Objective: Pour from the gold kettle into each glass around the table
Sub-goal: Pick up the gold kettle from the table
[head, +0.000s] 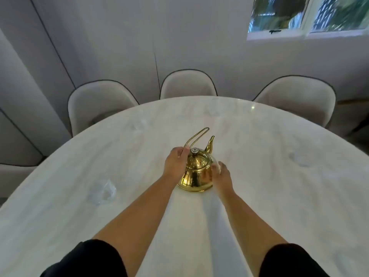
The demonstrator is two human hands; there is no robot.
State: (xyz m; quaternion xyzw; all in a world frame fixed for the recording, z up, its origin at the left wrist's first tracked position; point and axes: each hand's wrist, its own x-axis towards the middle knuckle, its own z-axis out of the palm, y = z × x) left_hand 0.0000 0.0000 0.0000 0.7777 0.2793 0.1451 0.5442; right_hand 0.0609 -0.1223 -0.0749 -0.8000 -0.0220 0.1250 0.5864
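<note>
Nearest the camera, two bare forearms reach forward from short black sleeves, the left sleeve (85, 258) and the right sleeve (293, 260), over a pale marble counter (259, 206).

Well to the left of the hands stands a clear glass (103, 191), faint against the stone. A second glass (139, 124) sits beyond and left of the hands.

The left hand (174, 163) has its fingers and thumb curled round the lower end of the thin wire handle (197, 134). Between the hands, the gold kettle (197, 172) rests on the counter, lid on, its spout (210, 144) pointing away from the person. The right hand (222, 176) lies with straight fingers against the kettle's right flank, steadying it, not gripping.

A third glass (211, 111) stands beyond the hands, and a fourth glass (299, 158) well to the right.

Likely risks:
- The glasses are nearly invisible on the marble, so a moving arm or the kettle could knock one over.
- A grip so low on the slim handle may let the kettle swing or tip when lifted.
- The far glasses need a long reach, so the stream could miss and wet the counter.
- The lid has no finger on it and may slip when the kettle tilts.
</note>
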